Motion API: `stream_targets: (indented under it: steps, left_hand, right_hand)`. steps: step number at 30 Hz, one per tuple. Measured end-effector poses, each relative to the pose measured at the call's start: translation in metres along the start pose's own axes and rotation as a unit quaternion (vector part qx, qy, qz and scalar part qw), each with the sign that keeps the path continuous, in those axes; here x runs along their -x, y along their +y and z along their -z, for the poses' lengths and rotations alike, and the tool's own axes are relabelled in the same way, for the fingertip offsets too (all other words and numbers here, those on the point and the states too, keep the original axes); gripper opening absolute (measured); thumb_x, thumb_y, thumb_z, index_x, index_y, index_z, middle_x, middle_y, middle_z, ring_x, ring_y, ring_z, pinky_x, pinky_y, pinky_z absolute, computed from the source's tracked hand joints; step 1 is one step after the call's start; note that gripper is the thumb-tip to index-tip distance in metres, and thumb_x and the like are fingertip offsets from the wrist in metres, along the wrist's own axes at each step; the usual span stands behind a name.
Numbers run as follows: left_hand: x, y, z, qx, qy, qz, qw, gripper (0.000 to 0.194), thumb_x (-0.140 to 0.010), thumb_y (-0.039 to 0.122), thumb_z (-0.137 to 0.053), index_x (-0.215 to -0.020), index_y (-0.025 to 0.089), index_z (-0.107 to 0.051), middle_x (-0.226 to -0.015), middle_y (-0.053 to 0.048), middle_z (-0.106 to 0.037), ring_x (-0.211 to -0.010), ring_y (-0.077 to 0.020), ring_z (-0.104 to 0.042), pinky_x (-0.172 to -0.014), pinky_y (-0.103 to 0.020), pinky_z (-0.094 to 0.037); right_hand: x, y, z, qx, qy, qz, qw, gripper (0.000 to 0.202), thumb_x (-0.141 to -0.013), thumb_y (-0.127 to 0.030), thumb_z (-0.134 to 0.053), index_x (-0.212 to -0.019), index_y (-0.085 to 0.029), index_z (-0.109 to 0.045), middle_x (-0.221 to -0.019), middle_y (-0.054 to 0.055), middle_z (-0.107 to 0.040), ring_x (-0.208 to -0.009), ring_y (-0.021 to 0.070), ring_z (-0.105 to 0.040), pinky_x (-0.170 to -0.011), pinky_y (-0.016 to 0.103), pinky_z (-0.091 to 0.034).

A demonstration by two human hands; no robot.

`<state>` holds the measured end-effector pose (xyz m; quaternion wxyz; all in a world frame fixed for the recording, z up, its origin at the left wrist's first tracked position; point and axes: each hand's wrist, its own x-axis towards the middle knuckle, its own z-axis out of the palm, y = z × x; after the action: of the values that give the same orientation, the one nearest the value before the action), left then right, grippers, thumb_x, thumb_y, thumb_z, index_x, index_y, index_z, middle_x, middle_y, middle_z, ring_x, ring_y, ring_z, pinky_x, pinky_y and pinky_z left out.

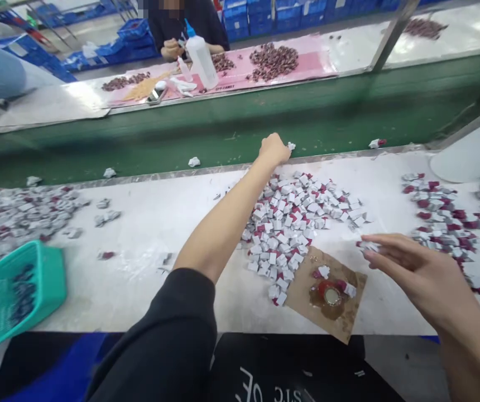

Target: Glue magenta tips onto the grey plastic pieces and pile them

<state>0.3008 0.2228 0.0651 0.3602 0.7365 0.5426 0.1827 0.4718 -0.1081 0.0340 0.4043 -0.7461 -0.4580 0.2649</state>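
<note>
My left hand (275, 149) reaches over the near edge of the green belt (231, 134), its fingers closed on a small white piece (291, 146). Out to the right, my right hand (407, 262) pinches another white and dark red piece (369, 245) between thumb and fingertips. Between my arms spreads a pile of white and red pieces (282, 223). Beside it lies a brown sheet (344, 324) with a wet stain, a round metal-rimmed cap (332, 296) and a couple of pieces.
A teal basket (51, 279) with dark items stands at the left by more pieces (14, 218). More pieces (445, 218) lie right, near a white round container (474, 148). Single pieces sit along the belt. Across it, a person (206, 22) works behind a bottle (202, 61).
</note>
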Motion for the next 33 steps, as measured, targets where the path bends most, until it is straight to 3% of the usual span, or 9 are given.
stream_targets:
  steps: [2,6,9,13,16,18,23,29,33]
  left_hand:
    - [0.045,-0.016,0.017,-0.018,0.007,0.004,1.000,0.040,-0.106,0.009,-0.073,-0.145,0.003,-0.067,-0.147,-0.023,-0.070,-0.138,-0.0344,-0.068,-0.120,-0.049,-0.050]
    - [0.181,-0.070,0.044,-0.043,0.078,-0.041,0.995,0.023,-0.108,0.026,-0.066,-0.129,0.020,-0.075,-0.130,-0.012,-0.076,-0.116,-0.0285,-0.072,-0.107,-0.045,-0.057]
    - [0.272,-0.116,0.048,-0.113,0.171,0.028,0.978,0.023,-0.105,0.032,-0.064,-0.121,0.024,-0.078,-0.117,-0.012,-0.075,-0.114,-0.0336,-0.071,-0.106,-0.053,-0.058]
    - [0.336,-0.156,0.045,-0.214,0.254,0.134,0.934,0.031,-0.101,0.033,-0.059,-0.124,0.022,-0.078,-0.118,-0.018,-0.071,-0.119,-0.0420,-0.068,-0.107,-0.062,-0.056]
    - [0.353,-0.169,0.049,-0.272,0.276,0.215,0.896,0.036,-0.100,0.045,-0.062,-0.121,0.019,-0.074,-0.117,-0.021,-0.072,-0.117,-0.0472,-0.067,-0.108,-0.068,-0.054]
    - [0.357,-0.173,0.052,-0.282,0.263,0.244,0.890,0.038,-0.100,0.053,-0.063,-0.115,0.019,-0.071,-0.117,-0.023,-0.074,-0.117,-0.0493,-0.068,-0.109,-0.070,-0.053]
    - [0.351,-0.177,0.053,-0.272,0.260,0.253,0.891,0.033,-0.100,0.057,-0.062,-0.099,0.024,-0.067,-0.114,-0.022,-0.077,-0.116,-0.0490,-0.068,-0.106,-0.069,-0.053]
    - [0.334,-0.170,0.049,-0.239,0.270,0.218,0.907,0.022,-0.097,0.045,-0.060,-0.098,0.025,-0.068,-0.107,-0.018,-0.078,-0.116,-0.0452,-0.071,-0.107,-0.064,-0.054]
    - [0.323,-0.153,0.037,-0.154,0.243,0.210,0.935,0.031,-0.084,0.052,-0.068,-0.103,0.027,-0.073,-0.102,-0.011,-0.080,-0.097,-0.0380,-0.074,-0.096,-0.055,-0.060]
  right_hand:
    - [0.037,0.022,0.003,-0.004,0.032,-0.047,0.998,0.035,-0.085,-0.063,-0.093,-0.102,-0.033,-0.094,-0.101,0.007,-0.090,-0.077,0.0304,-0.086,-0.059,0.036,-0.067]
    - [0.085,0.048,0.002,0.049,0.077,-0.111,0.990,0.040,-0.084,-0.066,-0.089,-0.105,-0.033,-0.093,-0.111,0.007,-0.091,-0.083,0.0340,-0.088,-0.069,0.044,-0.073]
    - [0.098,0.048,0.001,0.121,0.086,-0.127,0.981,0.047,-0.087,-0.073,-0.080,-0.111,-0.034,-0.092,-0.121,0.008,-0.090,-0.089,0.0375,-0.087,-0.079,0.054,-0.072]
    - [0.093,0.035,-0.001,0.139,0.095,-0.115,0.979,0.048,-0.088,-0.076,-0.075,-0.110,-0.036,-0.091,-0.124,0.013,-0.088,-0.096,0.0406,-0.085,-0.090,0.060,-0.070]
    - [0.088,0.027,-0.003,0.122,0.114,-0.117,0.979,0.040,-0.087,-0.078,-0.078,-0.106,-0.045,-0.091,-0.122,0.015,-0.087,-0.098,0.0398,-0.084,-0.083,0.056,-0.070]
    - [0.087,0.024,-0.005,0.118,0.120,-0.111,0.979,0.040,-0.086,-0.078,-0.080,-0.105,-0.044,-0.091,-0.120,0.014,-0.088,-0.097,0.0387,-0.084,-0.082,0.055,-0.070]
    - [0.091,0.027,-0.009,0.095,0.073,-0.086,0.989,0.045,-0.088,-0.068,-0.081,-0.112,-0.032,-0.091,-0.117,0.009,-0.088,-0.093,0.0351,-0.083,-0.084,0.052,-0.068]
    - [0.098,0.019,-0.015,0.030,0.088,-0.038,0.995,0.026,-0.097,-0.051,-0.085,-0.116,-0.033,-0.092,-0.112,0.005,-0.087,-0.090,0.0268,-0.081,-0.081,0.041,-0.067]
    - [0.102,0.003,-0.022,-0.043,0.074,-0.004,0.996,0.020,-0.103,-0.034,-0.084,-0.121,-0.036,-0.093,-0.114,0.003,-0.086,-0.097,0.0219,-0.081,-0.083,0.033,-0.068]
